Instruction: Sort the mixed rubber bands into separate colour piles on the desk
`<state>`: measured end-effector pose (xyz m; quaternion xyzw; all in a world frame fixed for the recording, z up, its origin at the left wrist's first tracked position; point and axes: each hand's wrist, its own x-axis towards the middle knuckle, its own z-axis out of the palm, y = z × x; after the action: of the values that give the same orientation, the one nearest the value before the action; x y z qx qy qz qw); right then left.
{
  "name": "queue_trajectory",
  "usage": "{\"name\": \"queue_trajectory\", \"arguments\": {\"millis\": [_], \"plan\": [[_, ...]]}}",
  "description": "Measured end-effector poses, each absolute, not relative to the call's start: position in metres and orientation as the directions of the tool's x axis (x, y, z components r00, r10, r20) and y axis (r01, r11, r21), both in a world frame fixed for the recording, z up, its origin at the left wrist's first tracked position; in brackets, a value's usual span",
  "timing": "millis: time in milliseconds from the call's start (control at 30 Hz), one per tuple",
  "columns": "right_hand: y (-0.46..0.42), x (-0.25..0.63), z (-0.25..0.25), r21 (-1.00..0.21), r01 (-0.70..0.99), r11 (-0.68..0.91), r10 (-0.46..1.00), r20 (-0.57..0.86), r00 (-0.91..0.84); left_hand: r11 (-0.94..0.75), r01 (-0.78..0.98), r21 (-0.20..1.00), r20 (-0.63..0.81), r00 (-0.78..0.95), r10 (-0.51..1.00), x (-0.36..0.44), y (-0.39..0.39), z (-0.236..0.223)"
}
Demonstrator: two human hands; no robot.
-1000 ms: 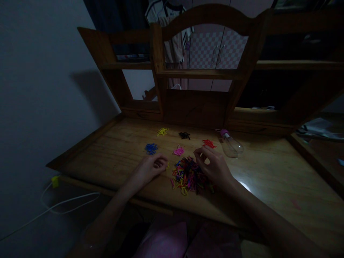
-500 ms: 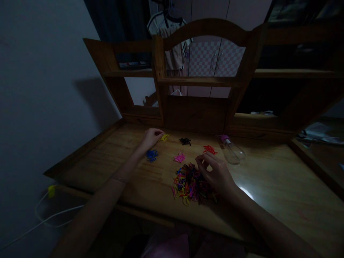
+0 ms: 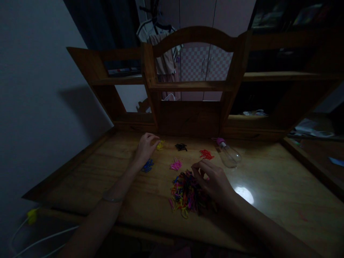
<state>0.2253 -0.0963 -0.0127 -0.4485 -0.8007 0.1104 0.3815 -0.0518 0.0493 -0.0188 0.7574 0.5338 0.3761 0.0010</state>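
Note:
Small coloured rubber bands lie on the wooden desk in a mixed heap [image 3: 188,195] and in small single-colour piles. My left hand [image 3: 146,147] is just left of the yellow pile [image 3: 160,145], thumb and forefinger slightly apart with nothing visible between them. Below its wrist is the blue pile [image 3: 147,166], partly covered by the forearm. My right hand [image 3: 211,175] hovers over the right side of the heap, thumb and forefinger pinched together; whatever is between them is too small to make out. A pink pile [image 3: 176,164], a black pile [image 3: 181,147] and a red pile [image 3: 206,154] lie beyond the heap.
A clear bulb-shaped bottle with a purple cap [image 3: 228,154] lies right of the red pile. A wooden shelf unit [image 3: 188,86] rises at the desk's back. White cable [image 3: 48,236] hangs off the left front edge, and light reflects on the desk at right.
My left hand went from beside the heap, a yellow rubber band by its fingers, to the yellow pile, and its fingers parted. My right hand stays pinched over the heap. The view has shifted.

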Motion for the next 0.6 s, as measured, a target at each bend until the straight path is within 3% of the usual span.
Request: {"name": "queue_trajectory", "arguments": {"millis": [100, 167, 367, 467, 600], "plan": [[-0.094, 0.227, -0.013, -0.530, 0.636, 0.561, 0.810, 0.510, -0.289, -0.566, 0.699, 0.438, 0.537, 0.302, 0.788, -0.040, 0.036, -0.015], [-0.093, 0.229, -0.015, -0.531, 0.639, 0.556, 0.813, 0.508, -0.285, -0.626, 0.604, 0.494, 0.443, 0.444, 0.778, -0.029, 0.027, -0.014], [-0.092, 0.231, -0.015, -0.541, 0.634, 0.552, 0.819, 0.494, -0.292, -0.559, 0.450, 0.696, 0.163, 0.659, 0.734, -0.004, -0.015, 0.008], [-0.093, 0.233, -0.012, -0.549, 0.632, 0.546, 0.825, 0.481, -0.295, -0.575, 0.442, 0.689, 0.147, 0.691, 0.708, -0.003, -0.057, 0.025], [-0.093, 0.235, -0.012, -0.536, 0.647, 0.542, 0.825, 0.486, -0.289, -0.453, 0.579, 0.678, 0.085, 0.550, 0.830, -0.010, -0.121, 0.017]]}}
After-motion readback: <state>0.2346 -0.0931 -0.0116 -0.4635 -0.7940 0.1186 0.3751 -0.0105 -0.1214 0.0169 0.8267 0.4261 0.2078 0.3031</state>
